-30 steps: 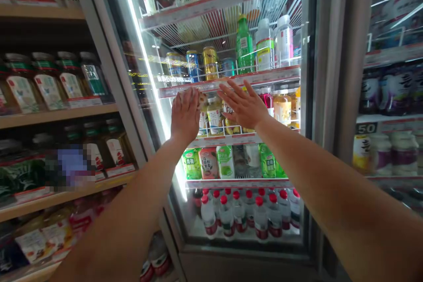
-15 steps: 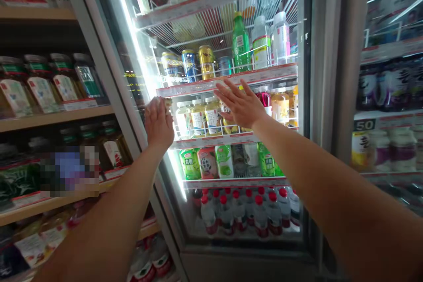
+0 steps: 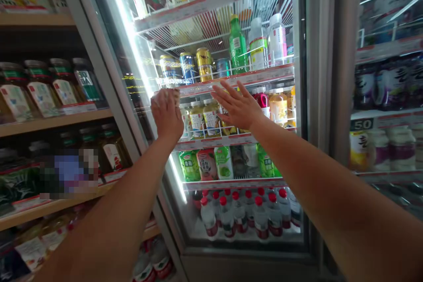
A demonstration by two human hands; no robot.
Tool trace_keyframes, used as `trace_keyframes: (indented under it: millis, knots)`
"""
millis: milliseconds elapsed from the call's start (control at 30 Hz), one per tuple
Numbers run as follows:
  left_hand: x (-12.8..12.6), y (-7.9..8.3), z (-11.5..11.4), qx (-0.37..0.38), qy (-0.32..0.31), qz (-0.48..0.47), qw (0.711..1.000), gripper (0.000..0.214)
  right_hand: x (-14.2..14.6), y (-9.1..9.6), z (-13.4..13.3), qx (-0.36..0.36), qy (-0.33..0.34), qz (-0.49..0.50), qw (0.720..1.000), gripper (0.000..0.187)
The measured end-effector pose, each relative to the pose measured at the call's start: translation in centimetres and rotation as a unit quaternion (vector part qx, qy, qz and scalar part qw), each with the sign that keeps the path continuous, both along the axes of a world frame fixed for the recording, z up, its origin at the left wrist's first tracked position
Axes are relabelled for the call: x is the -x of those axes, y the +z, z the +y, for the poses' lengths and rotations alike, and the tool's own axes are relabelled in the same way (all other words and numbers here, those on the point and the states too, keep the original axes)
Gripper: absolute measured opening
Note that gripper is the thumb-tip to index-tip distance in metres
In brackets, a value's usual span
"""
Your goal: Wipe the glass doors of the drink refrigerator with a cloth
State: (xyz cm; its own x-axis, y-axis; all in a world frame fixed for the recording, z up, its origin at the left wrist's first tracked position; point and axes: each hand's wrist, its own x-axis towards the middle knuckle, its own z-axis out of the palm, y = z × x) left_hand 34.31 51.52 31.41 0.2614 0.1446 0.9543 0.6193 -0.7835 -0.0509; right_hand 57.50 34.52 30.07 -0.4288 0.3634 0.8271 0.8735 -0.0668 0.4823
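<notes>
A lit drinks fridge stands before me, its glass door (image 3: 224, 246) between my hands and the shelves. My left hand (image 3: 168, 116) is pressed at the left part of the glass, fingers bent over a pale, crumpled cloth (image 3: 177, 93) that is mostly hidden under it. To the right, my right hand (image 3: 236, 108) lies flat with its fingers spread, apparently against the glass, and holds nothing. Behind it are tea bottles (image 3: 211, 119) on a wire-fronted shelf.
Shelves of bottled drinks (image 3: 39, 88) run along the left side. Another glass-fronted cooler (image 3: 390, 97) stands at the right, past a grey upright frame (image 3: 337, 75). Inside the fridge are cans (image 3: 204, 64), a green bottle (image 3: 238, 44) and several red-capped water bottles (image 3: 239, 213).
My left hand has slid a little to the right and slightly up with the cloth. My right hand stays spread in nearly the same place on the glass.
</notes>
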Motion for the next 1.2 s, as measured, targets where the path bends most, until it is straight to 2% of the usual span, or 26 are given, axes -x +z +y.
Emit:
trace_keyframes:
  millis: [200,333,567,800,967,1100,1200]
  knots:
    - [-3.8,-0.1,-5.1,-0.066,-0.025,0.131,0.989,0.063,-0.2,-0.2,0.3,-0.012,0.015,-0.006,1.0,0.067]
    - [-4.0,-0.1,-6.5,-0.078,-0.018,0.189,0.979,0.063,-0.4,-0.3,0.6,-0.023,0.032,-0.007,0.999,0.064]
    - [-0.8,-0.5,-3.1,-0.066,-0.013,0.137,0.988,0.066,-0.3,-0.2,0.3,-0.016,0.005,-0.013,1.0,0.067]
    - [3.1,-2.7,-0.3,-0.005,0.028,0.069,0.997,0.065,-0.4,-0.3,0.4,-0.012,0.015,-0.007,1.0,0.069]
    - [5.7,-4.7,2.8,0.025,0.035,0.001,0.999,0.065,-0.3,-0.3,0.4,-0.021,0.012,-0.011,1.0,0.069]
    - [5.8,-5.6,4.6,0.038,0.02,-0.068,0.997,0.063,-0.3,-0.3,0.5,-0.023,0.008,-0.015,1.0,0.069]
    - [4.3,-6.0,4.3,0.052,0.016,-0.128,0.99,0.061,-0.4,-0.2,0.6,-0.024,0.014,-0.013,1.0,0.067]
